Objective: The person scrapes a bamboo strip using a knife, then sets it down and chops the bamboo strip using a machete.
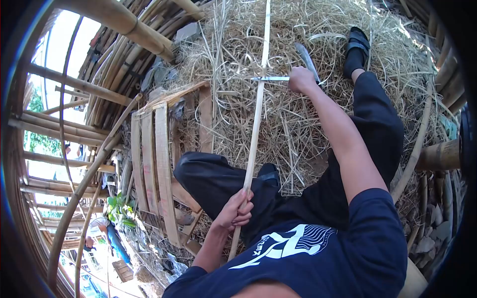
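Note:
My left hand (237,209) is wrapped round the lower part of a long, pale bamboo strip (256,124), which runs up from my lap over the shavings. Higher up, my right hand (302,80) is closed on the handle of a knife (273,78). Its narrow blade points left and lies across the strip, touching or very close to it. Just beyond the right fist is a grey, curved blade-like piece (305,57); whether it lies on the shavings or touches the hand I cannot tell.
Bamboo shavings (293,129) cover the ground around my bent leg and outstretched foot. A slatted wooden pallet (161,159) leans at left, beside bamboo poles (119,25). Another person (107,233) is at lower left outside the poles. Stones (427,243) lie at right.

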Demonstrator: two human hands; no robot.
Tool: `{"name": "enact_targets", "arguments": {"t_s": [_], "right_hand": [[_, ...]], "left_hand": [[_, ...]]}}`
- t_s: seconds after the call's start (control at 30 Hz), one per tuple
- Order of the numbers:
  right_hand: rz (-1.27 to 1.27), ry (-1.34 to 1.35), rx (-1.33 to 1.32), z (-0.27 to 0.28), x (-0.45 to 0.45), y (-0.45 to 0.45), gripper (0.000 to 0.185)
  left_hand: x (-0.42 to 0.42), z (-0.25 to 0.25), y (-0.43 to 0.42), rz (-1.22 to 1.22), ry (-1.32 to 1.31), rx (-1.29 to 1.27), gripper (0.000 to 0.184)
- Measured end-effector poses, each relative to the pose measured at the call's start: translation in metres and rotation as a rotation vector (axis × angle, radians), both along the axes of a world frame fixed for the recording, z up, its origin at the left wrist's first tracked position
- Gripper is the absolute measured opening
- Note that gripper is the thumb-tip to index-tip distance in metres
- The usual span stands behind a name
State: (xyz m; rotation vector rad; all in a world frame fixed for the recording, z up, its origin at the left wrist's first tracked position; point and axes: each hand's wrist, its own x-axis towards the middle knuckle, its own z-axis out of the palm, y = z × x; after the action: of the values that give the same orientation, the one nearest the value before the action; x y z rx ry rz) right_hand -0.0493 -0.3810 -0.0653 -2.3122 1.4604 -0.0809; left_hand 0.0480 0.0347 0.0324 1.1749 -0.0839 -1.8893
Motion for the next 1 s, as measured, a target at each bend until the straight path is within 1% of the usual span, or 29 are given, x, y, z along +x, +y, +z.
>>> {"name": "enact_targets", "arguments": {"t_s": [0.1,0.17,0.2,0.23,0.3,0.33,0.4,0.43,0.5,0.57,0.63,0.8,0.9,1.0], "right_hand": [[0.030,0.015,0.047,-0.007,0.001,0.001,0.030],[0.049,-0.041,0.130,-0.019,0.005,0.008,0.032],[0.148,-0.033,0.213,-0.033,0.009,0.003,0.033],[0.151,-0.035,0.207,-0.014,0.009,0.013,0.033],[0.176,-0.058,0.343,0.013,0.002,0.054,0.031],[0.181,-0.055,0.347,0.016,0.001,0.069,0.031],[0.291,-0.089,0.200,0.020,-0.002,0.090,0.028],[0.298,-0.079,0.205,0.022,-0.003,0.094,0.028],[0.392,-0.047,0.169,0.026,-0.005,0.103,0.024],[0.406,-0.016,0.173,0.027,-0.006,0.112,0.021],[0.446,-0.056,0.138,0.025,-0.006,0.119,0.018],[0.418,-0.017,0.126,0.022,0.003,0.119,0.017],[0.406,-0.013,0.109,0.015,0.013,0.108,0.019],[0.342,-0.048,0.064,0.006,0.027,0.095,0.019]], "left_hand": [[0.000,0.004,-0.003,-0.008,-0.033,-0.003,0.028],[0.001,0.006,0.000,0.000,-0.044,0.002,0.029],[0.002,0.007,-0.001,0.006,-0.044,0.007,0.029],[0.002,0.007,-0.003,0.009,-0.047,0.001,0.029],[0.000,0.006,-0.003,0.017,-0.054,-0.025,0.030],[0.001,0.002,-0.002,0.006,-0.076,-0.044,0.030],[0.000,0.003,-0.002,0.008,-0.079,-0.033,0.030],[0.000,0.003,-0.002,0.003,-0.086,-0.026,0.030],[0.001,0.002,-0.001,0.018,-0.074,-0.024,0.030],[0.000,0.002,-0.002,0.009,-0.093,-0.024,0.031],[-0.001,0.002,-0.002,0.013,-0.102,-0.018,0.030],[-0.002,0.000,-0.002,-0.028,-0.180,0.023,0.028],[0.002,0.004,-0.008,-0.024,-0.187,0.027,0.030],[0.003,0.000,-0.012,0.004,-0.166,0.004,0.029]]}}
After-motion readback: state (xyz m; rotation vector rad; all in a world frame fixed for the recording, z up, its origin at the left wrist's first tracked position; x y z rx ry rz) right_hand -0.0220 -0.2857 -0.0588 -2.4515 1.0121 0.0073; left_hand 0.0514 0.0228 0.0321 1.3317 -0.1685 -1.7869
